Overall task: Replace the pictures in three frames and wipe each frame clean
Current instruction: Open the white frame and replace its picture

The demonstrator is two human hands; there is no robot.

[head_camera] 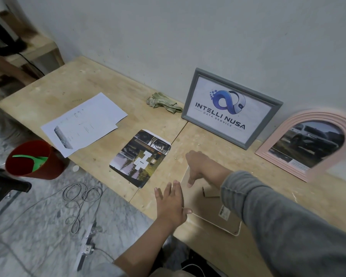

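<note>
A third frame [212, 208] lies face down near the table's front edge, its brown backing board up. My left hand [171, 204] rests flat with straight fingers against its left edge. My right hand [200, 166] reaches over the far corner, fingers pointing down onto the backing; whether they pinch anything is unclear. A grey frame [231, 107] with a logo print leans on the wall. Right of it leans a pink arched frame [312, 144] holding a dark car picture. A loose colour picture [141, 157] lies flat left of my hands. An olive cloth [164, 102] lies crumpled by the wall.
White printed sheets [84, 122] lie at the table's left. A red bucket [35, 158] with a green tool inside stands on the floor beside the wooden table [278, 186]. Grey cables [80, 198] and a power strip [87, 244] lie on the marble floor.
</note>
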